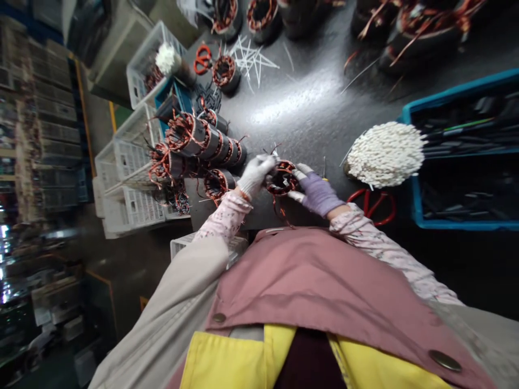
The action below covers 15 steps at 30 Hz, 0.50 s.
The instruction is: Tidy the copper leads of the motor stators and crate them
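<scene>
Stator [280,179] bore faces camera; it's at left hand's [257,174] 3 o'clock, right hand's [319,190] 9. Right fingers spread wide at rim; left bunched, can't tell grip.

Beyond white crates [141,206] stand what seem stacked boxes [57,127].

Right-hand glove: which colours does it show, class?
The right-hand glove is purple with whitish fingers, shown best in the head view.
</scene>
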{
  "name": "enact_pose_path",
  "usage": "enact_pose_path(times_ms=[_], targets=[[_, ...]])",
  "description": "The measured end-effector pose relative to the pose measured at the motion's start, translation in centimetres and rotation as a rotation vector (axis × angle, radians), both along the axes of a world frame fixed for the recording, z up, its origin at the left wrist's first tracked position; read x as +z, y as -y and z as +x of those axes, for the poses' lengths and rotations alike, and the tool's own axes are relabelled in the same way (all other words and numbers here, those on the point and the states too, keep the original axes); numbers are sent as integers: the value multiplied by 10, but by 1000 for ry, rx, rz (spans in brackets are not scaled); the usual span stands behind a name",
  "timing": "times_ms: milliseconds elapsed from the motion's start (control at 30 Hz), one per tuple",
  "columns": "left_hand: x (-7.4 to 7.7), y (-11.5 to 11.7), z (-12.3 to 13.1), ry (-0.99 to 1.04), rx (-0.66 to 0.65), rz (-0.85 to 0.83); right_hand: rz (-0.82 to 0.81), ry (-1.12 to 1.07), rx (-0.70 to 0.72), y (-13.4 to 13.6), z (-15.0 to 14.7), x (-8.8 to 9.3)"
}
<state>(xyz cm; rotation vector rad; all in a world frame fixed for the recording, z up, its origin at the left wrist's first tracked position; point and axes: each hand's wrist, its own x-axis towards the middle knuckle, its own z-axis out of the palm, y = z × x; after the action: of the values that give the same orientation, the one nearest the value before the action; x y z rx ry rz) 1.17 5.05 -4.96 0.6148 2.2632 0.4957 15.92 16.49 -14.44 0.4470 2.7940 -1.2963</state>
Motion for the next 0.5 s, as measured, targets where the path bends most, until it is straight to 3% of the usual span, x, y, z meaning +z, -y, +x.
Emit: enact_pose_path(times_ms=[67,133,200,267,333,400,500], targets=[[5,13,-4,-159,-88,-19,-104,-118,-175,-3,11,-4],[3,14,-8,-310,-357,-88,-199,-171,-401,-3,10,-6],[-5,3,-11,-352,-606,-161,-308,-159,-564,1,-9,-6],[-17,-14,-16,-313,-721,-220,-403,-119,-598,5,-43,-2],[-29,-27,-20,-260,-689,-280,-424,-37,-503,7,-82,4],[-34,-31,-22,-241,-570,-325,-385,82,-374,7,-111,10],[-26,-17,-13,-247,-519,-247,-421,128,-328,1,-116,16]])
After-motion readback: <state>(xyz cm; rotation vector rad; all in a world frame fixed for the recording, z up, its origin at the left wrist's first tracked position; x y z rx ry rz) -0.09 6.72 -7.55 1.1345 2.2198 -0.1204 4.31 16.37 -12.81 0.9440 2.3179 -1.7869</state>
